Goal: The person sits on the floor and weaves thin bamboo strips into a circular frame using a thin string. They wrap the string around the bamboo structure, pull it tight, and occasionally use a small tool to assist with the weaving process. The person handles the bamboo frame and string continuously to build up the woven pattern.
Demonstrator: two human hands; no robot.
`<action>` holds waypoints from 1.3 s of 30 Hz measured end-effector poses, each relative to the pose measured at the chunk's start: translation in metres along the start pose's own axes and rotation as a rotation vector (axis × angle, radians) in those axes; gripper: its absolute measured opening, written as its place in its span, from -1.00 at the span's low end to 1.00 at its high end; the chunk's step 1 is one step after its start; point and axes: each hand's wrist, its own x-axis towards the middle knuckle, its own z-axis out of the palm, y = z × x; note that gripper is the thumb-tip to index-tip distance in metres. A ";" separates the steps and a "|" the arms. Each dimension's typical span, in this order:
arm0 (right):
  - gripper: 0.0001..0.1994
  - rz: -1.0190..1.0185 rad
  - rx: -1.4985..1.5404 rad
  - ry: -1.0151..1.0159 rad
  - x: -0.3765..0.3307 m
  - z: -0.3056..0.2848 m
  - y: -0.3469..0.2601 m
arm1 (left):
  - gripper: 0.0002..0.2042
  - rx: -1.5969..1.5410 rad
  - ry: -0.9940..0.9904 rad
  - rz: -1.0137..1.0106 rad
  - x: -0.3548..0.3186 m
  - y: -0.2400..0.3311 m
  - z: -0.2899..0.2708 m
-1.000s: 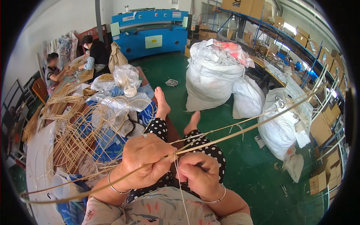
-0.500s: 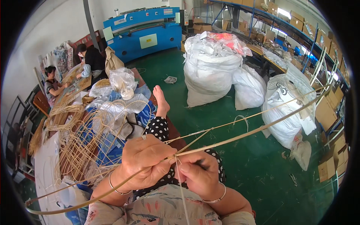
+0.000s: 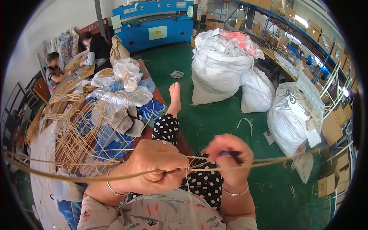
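My left hand (image 3: pixel 159 166) is closed around a long cane loop (image 3: pixel 84 178) that stretches across the view at waist height. Its strands meet and cross just right of my fingers, where a thin white strip (image 3: pixel 188 184) is wrapped and its loose end hangs down. My right hand (image 3: pixel 232 163), smeared by motion, is raised beside that crossing and curled around a small purple and dark tool (image 3: pixel 232 154), whose kind I cannot make out. The right-hand fingers hide part of the cane.
Bent cane frames (image 3: pixel 82 140) and plastic bags (image 3: pixel 127 73) crowd the table at left, where two people work at its far end. A blue machine (image 3: pixel 157 32) stands behind. Stuffed white sacks (image 3: pixel 218 73) sit on the green floor; shelving with boxes (image 3: pixel 327 115) lines the right.
My right hand has moved up and right, away from my left hand, and now has the small tool in it. The cane loop has swung from a slant to nearly level.
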 end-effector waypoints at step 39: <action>-0.78 0.235 0.195 -0.558 0.020 0.012 0.020 | -0.42 -0.131 -0.170 -0.194 -0.007 0.007 -0.020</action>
